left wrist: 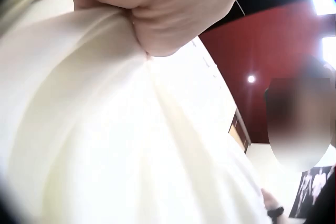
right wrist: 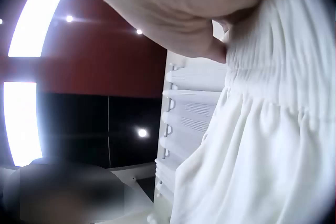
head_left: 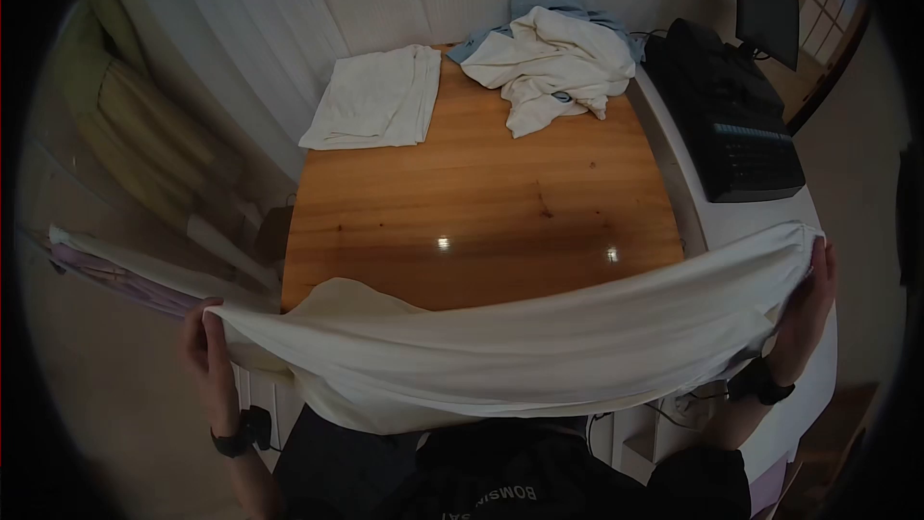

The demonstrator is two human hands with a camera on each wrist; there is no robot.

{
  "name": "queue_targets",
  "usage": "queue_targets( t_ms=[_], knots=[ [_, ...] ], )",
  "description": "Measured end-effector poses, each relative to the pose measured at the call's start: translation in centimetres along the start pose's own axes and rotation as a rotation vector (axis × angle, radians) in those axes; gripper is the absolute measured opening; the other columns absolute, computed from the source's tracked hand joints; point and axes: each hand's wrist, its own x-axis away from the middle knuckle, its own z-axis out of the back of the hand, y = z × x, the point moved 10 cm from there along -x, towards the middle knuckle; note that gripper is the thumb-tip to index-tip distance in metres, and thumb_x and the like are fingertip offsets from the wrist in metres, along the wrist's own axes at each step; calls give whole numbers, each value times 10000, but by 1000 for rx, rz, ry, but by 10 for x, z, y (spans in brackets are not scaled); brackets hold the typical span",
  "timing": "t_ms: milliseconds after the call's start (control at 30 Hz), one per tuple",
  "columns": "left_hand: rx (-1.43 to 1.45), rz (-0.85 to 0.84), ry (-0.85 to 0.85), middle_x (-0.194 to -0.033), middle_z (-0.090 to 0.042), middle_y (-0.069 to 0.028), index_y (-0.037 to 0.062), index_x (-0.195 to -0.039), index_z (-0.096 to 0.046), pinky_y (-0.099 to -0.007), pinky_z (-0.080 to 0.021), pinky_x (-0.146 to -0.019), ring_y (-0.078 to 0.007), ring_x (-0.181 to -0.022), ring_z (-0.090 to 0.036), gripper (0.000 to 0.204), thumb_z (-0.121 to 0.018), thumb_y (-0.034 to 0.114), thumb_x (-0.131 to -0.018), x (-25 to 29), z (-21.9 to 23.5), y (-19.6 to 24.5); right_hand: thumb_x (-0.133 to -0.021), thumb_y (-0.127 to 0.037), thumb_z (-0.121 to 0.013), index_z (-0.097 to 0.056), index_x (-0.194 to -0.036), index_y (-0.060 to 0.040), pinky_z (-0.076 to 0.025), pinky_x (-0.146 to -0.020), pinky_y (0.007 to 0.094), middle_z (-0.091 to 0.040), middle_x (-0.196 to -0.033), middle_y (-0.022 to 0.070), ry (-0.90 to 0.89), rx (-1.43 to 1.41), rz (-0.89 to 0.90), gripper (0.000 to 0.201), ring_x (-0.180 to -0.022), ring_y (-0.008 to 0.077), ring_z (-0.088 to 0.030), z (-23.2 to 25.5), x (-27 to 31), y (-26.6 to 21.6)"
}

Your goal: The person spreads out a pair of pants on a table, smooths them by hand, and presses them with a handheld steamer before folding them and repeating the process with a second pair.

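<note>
A white garment (head_left: pixel 520 356) is stretched sideways between my two hands, in front of my body and over the near edge of the wooden table (head_left: pixel 481 202). My left hand (head_left: pixel 209 361) pinches its left end; in the left wrist view the cloth (left wrist: pixel 105 129) fans out in folds from beneath the curled fingers. At the other end, my right hand (head_left: pixel 808 313) grips the upper corner. The right wrist view shows that end as a gathered, elastic-looking band (right wrist: pixel 278 77) with pleats falling below it. The garment's lower part sags between the hands.
A folded white cloth (head_left: pixel 371 101) lies at the table's back left. Crumpled white fabric (head_left: pixel 558 58) with blue cloth (head_left: pixel 549 2) is heaped at the back right. A black keyboard unit (head_left: pixel 756 159) and a monitor (head_left: pixel 767 10) stand to the right. Clothes (head_left: pixel 144 125) hang at the left.
</note>
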Motion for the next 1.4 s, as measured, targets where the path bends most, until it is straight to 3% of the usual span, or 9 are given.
queue_targets(
  t_ms=[267, 467, 533, 700, 767, 1000, 1200, 1300, 1400],
  knots=[
    [-432, -330, -156, -1029, -691, -182, 4, -1152, -688, -372, -501, -890, -287, -1000, -658, 379, -648, 329, -963, -227, -152, -53, -955, -360, -688, -601, -984, -85, -419, -755, 254, -563, -851, -39, -192, 243, -179, 289, -800, 76, -490, -146, -92, 170],
    [-901, -168, -702, -1455, -475, -126, 192, -1430, -526, -515, -420, -1086, -365, -1346, -440, 589, -629, 451, -911, -133, -271, -111, -881, -280, -706, -463, -1398, 17, -480, -1031, 420, -625, -1290, 260, -246, 940, -340, 644, -1226, 375, -606, -134, -76, 258],
    [-842, -146, -792, -1497, -455, -138, 196, -1472, -485, -529, -398, -1107, -383, -1367, -427, 607, -596, 463, -938, -100, -270, -138, -863, -248, -713, -431, -1430, 25, -458, -1066, 438, -606, -1306, 279, -308, 1108, 99, 690, -1261, 397, -570, -136, -80, 257],
    [-826, -282, -510, -1583, -367, -207, 197, -1568, -348, -465, -321, -1184, -405, -1462, -332, 676, -516, 525, -1001, -97, -207, -231, -892, -171, -652, -418, -1443, 29, -456, -1057, 463, -585, -1316, 283, -408, 1213, 211, 631, -1233, 419, -555, -120, -71, 260],
    [-369, 327, -621, -1560, -410, -215, 161, -1604, -255, -405, -308, -1185, -384, -1442, -382, 713, -522, 479, -1024, -91, -183, -263, -908, -143, -625, -416, -1445, 29, -459, -1047, 476, -583, -1313, 277, -459, 1226, 235, 601, -1202, 438, -559, -124, -66, 266],
    [-269, 117, -700, -1550, -424, -220, 56, -1605, -192, -356, -299, -1175, -309, -1441, -394, 765, -575, 382, -1029, -88, -188, -260, -943, -104, -556, -495, -1340, 72, -494, -1006, 480, -598, -1268, 261, -560, 1629, 405, 439, -1138, 450, -574, -164, -90, 292],
    [-369, 8, -459, -1567, -390, -214, 40, -1586, -268, -381, -280, -1188, -290, -1436, -388, 732, -578, 395, -1027, -51, -134, -258, -950, -118, -549, -554, -1231, 56, -529, -959, 473, -642, -1173, 261, -575, 1630, 349, 330, -1086, 466, -607, -175, -118, 311],
    [246, 539, 364, -1379, -557, -198, 5, -1436, -482, -400, -409, -1065, -301, -1245, -543, 568, -545, 402, -1034, 53, -45, -301, -933, -211, -632, -572, -1222, 47, -537, -944, 464, -666, -1138, 278, -595, 1283, 285, 393, -1071, 474, -638, -162, -97, 263],
    [15, 557, 295, -1092, -649, -132, -10, -1252, -601, -387, -497, -853, -221, -968, -602, 438, -540, 371, -1046, 183, -95, -371, -917, -290, -699, -509, -1376, 71, -521, -962, 421, -640, -1231, 298, -589, 1117, 1, 614, -1144, 390, -646, -114, -43, 233]
  ],
)
